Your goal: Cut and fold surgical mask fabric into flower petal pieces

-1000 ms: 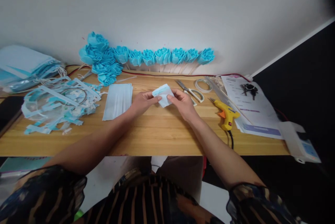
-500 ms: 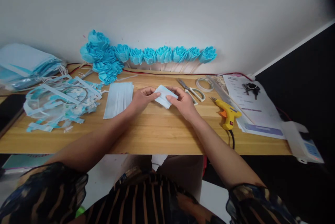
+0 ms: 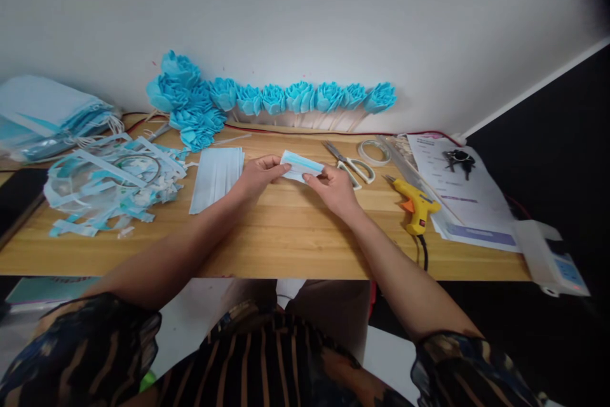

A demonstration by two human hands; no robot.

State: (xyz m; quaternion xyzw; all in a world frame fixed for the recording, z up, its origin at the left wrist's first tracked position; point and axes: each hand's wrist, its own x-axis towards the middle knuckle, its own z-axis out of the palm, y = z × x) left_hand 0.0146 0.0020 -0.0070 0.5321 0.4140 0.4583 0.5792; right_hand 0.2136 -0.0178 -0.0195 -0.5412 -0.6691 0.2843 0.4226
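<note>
Between my two hands is a small folded piece of face mask fabric (image 3: 302, 164), pale with a brighter blue band along its upper part. My left hand (image 3: 263, 173) pinches its left end between thumb and fingers. At the other end, my right hand (image 3: 333, 188) grips the lower right corner, thumb in front. The piece is held a little above the table. Just left of my left hand lies a stack of flat light-blue mask sheets (image 3: 216, 180). Scissors (image 3: 347, 162) with white handles lie behind my right hand.
Blue fabric flowers (image 3: 300, 97) line the wall. Cut strips (image 3: 114, 181) heap at left, beside bagged masks (image 3: 52, 115) and a dark flat device (image 3: 19, 200). At right are a tape roll (image 3: 374, 153), yellow glue gun (image 3: 415, 204), papers (image 3: 457, 191), keys (image 3: 460, 161) and a white box (image 3: 548, 254).
The fabric piece has gone from a tilted, squarish shape to a narrower strip with its blue band showing. Both hands stay in nearly the same place.
</note>
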